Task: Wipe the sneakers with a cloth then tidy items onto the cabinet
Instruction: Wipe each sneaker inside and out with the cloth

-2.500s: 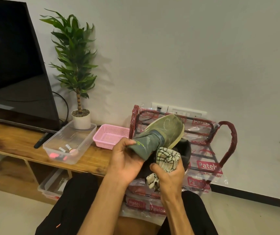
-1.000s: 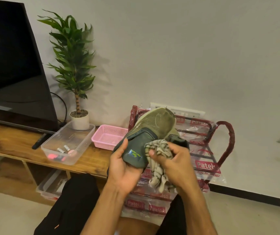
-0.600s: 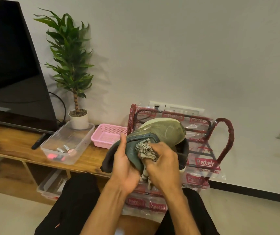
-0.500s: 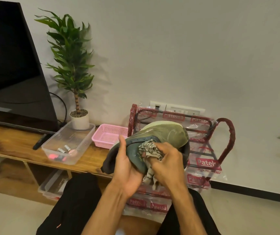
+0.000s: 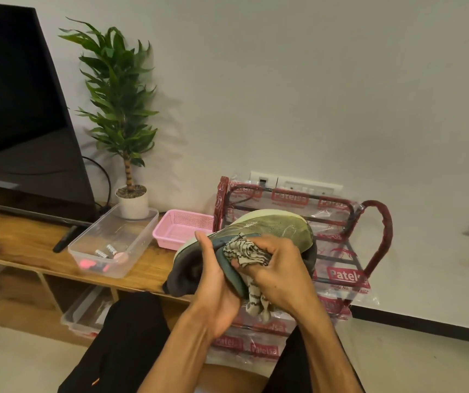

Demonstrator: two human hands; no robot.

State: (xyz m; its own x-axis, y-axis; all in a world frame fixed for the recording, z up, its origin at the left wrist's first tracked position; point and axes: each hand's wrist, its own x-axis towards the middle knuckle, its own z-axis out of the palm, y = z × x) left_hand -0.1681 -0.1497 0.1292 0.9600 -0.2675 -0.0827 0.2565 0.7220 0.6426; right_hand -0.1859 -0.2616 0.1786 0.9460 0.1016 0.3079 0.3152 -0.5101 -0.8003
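Note:
An olive-green sneaker point(image 5: 273, 228) with a grey heel lies on its side in front of me, toe to the right. My left hand point(image 5: 213, 282) grips it at the heel end, thumb up over the collar. My right hand point(image 5: 278, 268) clutches a bunched black-and-white patterned cloth point(image 5: 244, 252) and presses it against the sneaker's grey side; a loose end of the cloth hangs below. The wooden cabinet point(image 5: 15, 242) stretches to the left.
A red shoe rack point(image 5: 378, 222) wrapped in printed plastic stands behind the sneaker. On the cabinet sit a pink basket point(image 5: 182, 229), a clear plastic box point(image 5: 114, 245) with small items, a potted plant point(image 5: 125, 154), a remote point(image 5: 64, 241) and a TV point(image 5: 20, 123). My black-clad knees are below.
The sneaker has tipped from toe-up to lying sideways. My right hand has carried the cloth from below the sneaker onto its grey side, rubbing there.

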